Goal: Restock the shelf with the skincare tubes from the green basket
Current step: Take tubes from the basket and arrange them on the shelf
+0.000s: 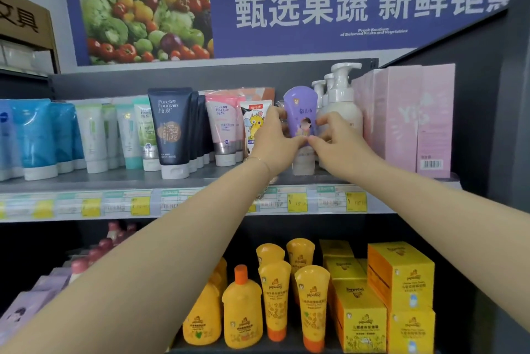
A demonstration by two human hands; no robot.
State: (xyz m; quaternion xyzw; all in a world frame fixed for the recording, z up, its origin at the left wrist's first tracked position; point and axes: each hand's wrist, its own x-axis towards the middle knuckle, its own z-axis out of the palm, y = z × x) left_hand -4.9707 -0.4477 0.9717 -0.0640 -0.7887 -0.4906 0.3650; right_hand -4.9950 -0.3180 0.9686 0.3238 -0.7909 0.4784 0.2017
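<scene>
A purple skincare tube point(301, 107) stands cap-down on the upper shelf point(114, 181), between a white cartoon tube point(253, 121) and white pump bottles point(342, 101). My left hand point(272, 144) grips the purple tube's lower left side, thumb at its front. My right hand point(341, 144) pinches its lower right side, and the fingertips of both hands meet at the front. The tube's white cap shows below my fingers. The green basket is out of view.
Blue, white, green, navy and pink tubes point(172, 130) line the upper shelf to the left. Pink boxes point(415, 118) stand at the right end against the dark side panel. Yellow tubes, bottles and boxes point(312, 305) fill the lower shelf. Price tags point(298, 201) run along the shelf edge.
</scene>
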